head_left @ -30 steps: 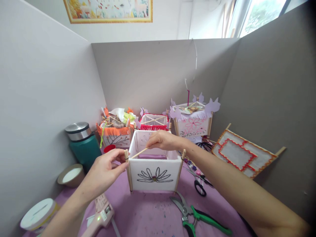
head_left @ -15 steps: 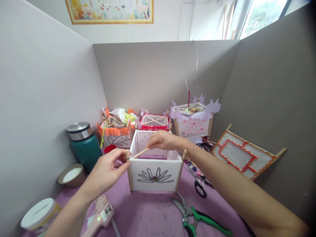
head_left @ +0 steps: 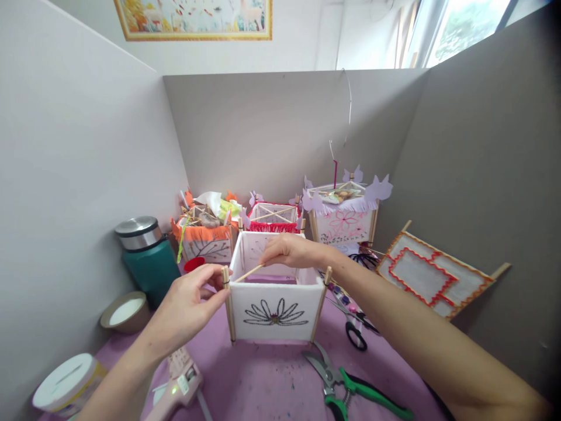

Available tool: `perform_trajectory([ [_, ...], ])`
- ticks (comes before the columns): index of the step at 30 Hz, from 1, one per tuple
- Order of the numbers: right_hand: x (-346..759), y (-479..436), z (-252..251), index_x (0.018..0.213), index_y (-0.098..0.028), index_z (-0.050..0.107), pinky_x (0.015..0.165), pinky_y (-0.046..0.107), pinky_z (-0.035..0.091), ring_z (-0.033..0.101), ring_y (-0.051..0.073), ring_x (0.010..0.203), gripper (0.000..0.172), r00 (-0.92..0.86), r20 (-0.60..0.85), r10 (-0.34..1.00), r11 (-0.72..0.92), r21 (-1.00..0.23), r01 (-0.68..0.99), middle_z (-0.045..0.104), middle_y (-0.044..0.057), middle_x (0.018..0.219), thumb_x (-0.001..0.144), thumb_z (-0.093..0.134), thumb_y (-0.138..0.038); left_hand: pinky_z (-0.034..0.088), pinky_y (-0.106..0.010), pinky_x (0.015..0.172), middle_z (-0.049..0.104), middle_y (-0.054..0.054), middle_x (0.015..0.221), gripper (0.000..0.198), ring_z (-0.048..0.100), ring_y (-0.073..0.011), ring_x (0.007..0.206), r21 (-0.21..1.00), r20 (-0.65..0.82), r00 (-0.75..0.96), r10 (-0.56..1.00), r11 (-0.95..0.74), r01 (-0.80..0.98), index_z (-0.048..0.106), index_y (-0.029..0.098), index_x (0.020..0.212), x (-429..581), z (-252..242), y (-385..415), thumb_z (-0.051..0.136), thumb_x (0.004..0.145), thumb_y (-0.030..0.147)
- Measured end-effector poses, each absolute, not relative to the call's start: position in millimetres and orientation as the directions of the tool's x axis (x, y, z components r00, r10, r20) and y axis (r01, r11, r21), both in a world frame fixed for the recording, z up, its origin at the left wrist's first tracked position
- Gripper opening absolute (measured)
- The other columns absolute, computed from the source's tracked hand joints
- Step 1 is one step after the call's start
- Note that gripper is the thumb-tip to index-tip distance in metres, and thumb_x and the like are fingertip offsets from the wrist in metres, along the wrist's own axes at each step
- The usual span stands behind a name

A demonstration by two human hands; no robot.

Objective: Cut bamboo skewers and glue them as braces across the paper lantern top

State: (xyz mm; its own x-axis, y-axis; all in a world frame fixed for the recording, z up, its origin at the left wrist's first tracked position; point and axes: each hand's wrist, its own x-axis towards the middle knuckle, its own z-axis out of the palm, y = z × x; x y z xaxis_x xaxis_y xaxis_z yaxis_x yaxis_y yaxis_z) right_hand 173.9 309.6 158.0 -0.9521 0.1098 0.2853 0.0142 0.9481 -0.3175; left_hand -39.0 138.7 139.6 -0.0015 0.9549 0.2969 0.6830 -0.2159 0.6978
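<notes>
A white square lantern frame (head_left: 275,313) with a black flower drawing stands on the purple table (head_left: 272,386). My left hand (head_left: 193,304) pinches its front-left wooden corner post. My right hand (head_left: 287,250) reaches over the open top and pinches a thin wooden stick (head_left: 249,272) that runs diagonally down to that same corner post.
Three decorated lanterns (head_left: 272,217) stand behind against the grey partition. A teal flask (head_left: 146,257), tape roll (head_left: 123,311) and white tub (head_left: 68,383) sit left. A pink glue gun (head_left: 182,380), green pliers (head_left: 350,389), scissors (head_left: 353,324) and a red-trimmed panel (head_left: 432,275) lie nearby.
Almost nothing has moved; both hands keep their hold on the post and the stick, and the view has shifted only slightly.
</notes>
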Motion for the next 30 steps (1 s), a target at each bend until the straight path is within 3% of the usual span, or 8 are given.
perform_trajectory([
  [8, 173.7, 306.1, 162.8, 0.098, -0.020, 0.072, 0.073, 0.022, 0.043, 0.059, 0.011, 0.079, 0.019, -0.958, 0.265, 0.109, 0.965, -0.261, 0.037, 0.071, 0.001, 0.088, 0.089, 0.056, -0.017, 0.054, -0.031, 0.075, 0.062, -0.002, 0.092, 0.018, 0.062, -0.0184, 0.085, 0.712, 0.282, -0.004, 0.959, -0.206, 0.671, 0.056, 0.022, 0.087, -39.6, 140.3, 138.6, 0.055, 0.084, 0.039],
  [12, 176.8, 299.8, 167.9, 0.112, -0.023, 0.067, 0.076, 0.024, 0.044, 0.061, 0.013, 0.084, 0.026, -0.951, 0.249, 0.182, 0.965, -0.229, 0.125, 0.071, 0.002, 0.097, 0.088, 0.057, -0.017, 0.054, -0.033, 0.074, 0.062, -0.003, 0.095, 0.022, 0.061, -0.0189, 0.086, 0.718, 0.286, -0.024, 0.958, -0.197, 0.667, 0.058, 0.023, 0.097, -39.8, 138.3, 138.0, 0.057, 0.083, 0.038],
  [17, 196.7, 294.9, 172.7, 0.123, -0.024, 0.059, 0.090, 0.033, 0.044, 0.058, 0.018, 0.101, 0.040, -0.847, 0.436, 0.305, 0.951, -0.180, 0.250, 0.067, 0.005, 0.115, 0.084, 0.062, -0.017, 0.054, -0.034, 0.074, 0.061, -0.003, 0.096, 0.030, 0.059, -0.0193, 0.087, 0.706, 0.310, -0.067, 0.948, -0.183, 0.684, 0.057, 0.022, 0.105, -43.2, 134.7, 135.1, 0.060, 0.079, 0.038],
  [19, 211.4, 292.4, 173.0, 0.120, -0.025, 0.061, 0.091, 0.034, 0.044, 0.058, 0.017, 0.102, 0.034, -0.720, 0.575, 0.389, 0.921, -0.259, 0.291, 0.066, 0.004, 0.116, 0.087, 0.057, -0.018, 0.054, -0.034, 0.074, 0.061, -0.004, 0.097, 0.034, 0.059, -0.0194, 0.087, 0.707, 0.321, -0.085, 0.943, -0.179, 0.684, 0.057, 0.022, 0.107, -44.9, 134.4, 131.6, 0.061, 0.079, 0.041],
  [22, 236.9, 284.1, 170.7, 0.113, -0.021, 0.065, 0.087, 0.033, 0.047, 0.062, 0.017, 0.097, 0.028, -0.419, 0.693, 0.586, 0.810, -0.488, 0.326, 0.068, 0.005, 0.110, 0.089, 0.053, -0.024, 0.054, -0.035, 0.074, 0.061, -0.004, 0.098, 0.038, 0.059, -0.0200, 0.087, 0.712, 0.327, -0.133, 0.936, -0.151, 0.686, 0.057, 0.022, 0.108, -46.0, 135.9, 122.6, 0.060, 0.079, 0.046],
  [26, 265.2, 262.8, 155.1, 0.103, -0.015, 0.068, 0.072, 0.030, 0.051, 0.064, 0.015, 0.074, 0.030, -0.071, 0.631, 0.772, 0.625, -0.736, 0.260, 0.071, 0.006, 0.089, 0.087, 0.054, -0.036, 0.052, -0.035, 0.075, 0.061, -0.004, 0.098, 0.040, 0.060, -0.0213, 0.088, 0.721, 0.388, -0.280, 0.878, -0.100, 0.686, 0.059, 0.022, 0.105, -40.2, 137.0, 104.6, 0.058, 0.077, 0.051],
  [30, 275.1, 233.0, 114.4, 0.098, -0.015, 0.068, 0.059, 0.026, 0.048, 0.060, 0.014, 0.061, 0.039, 0.017, 0.489, 0.872, 0.475, -0.855, 0.207, 0.070, 0.006, 0.081, 0.085, 0.054, -0.049, 0.048, -0.037, 0.082, 0.059, -0.004, 0.105, 0.034, 0.060, -0.0213, 0.089, 0.730, 0.514, -0.442, 0.736, -0.104, 0.675, 0.060, 0.024, 0.100, -16.9, 122.0, 80.7, 0.056, 0.079, 0.050],
])
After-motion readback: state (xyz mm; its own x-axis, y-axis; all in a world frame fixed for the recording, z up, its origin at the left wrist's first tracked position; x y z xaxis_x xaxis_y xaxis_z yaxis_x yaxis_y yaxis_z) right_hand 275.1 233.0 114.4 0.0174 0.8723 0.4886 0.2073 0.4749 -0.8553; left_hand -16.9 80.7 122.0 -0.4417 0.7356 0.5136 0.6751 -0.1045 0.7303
